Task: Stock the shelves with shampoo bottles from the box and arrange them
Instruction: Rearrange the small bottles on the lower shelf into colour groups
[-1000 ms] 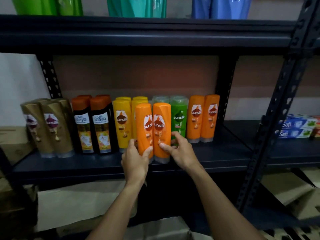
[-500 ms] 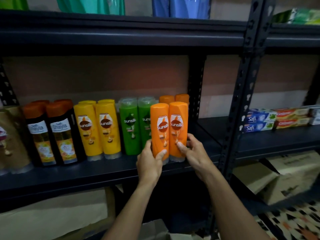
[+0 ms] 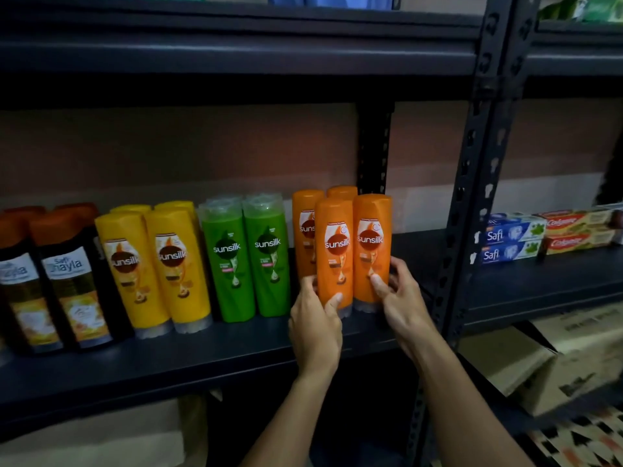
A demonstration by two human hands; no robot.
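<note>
Two orange Sunsilk bottles stand side by side at the right end of the dark shelf (image 3: 202,362). My left hand (image 3: 315,326) grips the left orange bottle (image 3: 333,244) near its base. My right hand (image 3: 401,294) grips the right orange bottle (image 3: 371,237) low on its side. Two more orange bottles (image 3: 305,217) stand just behind them. To the left stand green Sunsilk bottles (image 3: 247,261), yellow Sunsilk bottles (image 3: 158,267) and black Shayla bottles (image 3: 64,281).
A black perforated upright (image 3: 472,197) rises right of the orange bottles. Toothpaste boxes (image 3: 509,241) lie on the neighbouring shelf. A cardboard box (image 3: 546,358) sits below at the right, more cardboard (image 3: 91,433) below at the left. An upper shelf (image 3: 236,52) hangs overhead.
Both hands carried the two orange bottles from in front of the yellow and green ones rightward to the shelf's right end, in front of the other orange pair. The view shifted right.
</note>
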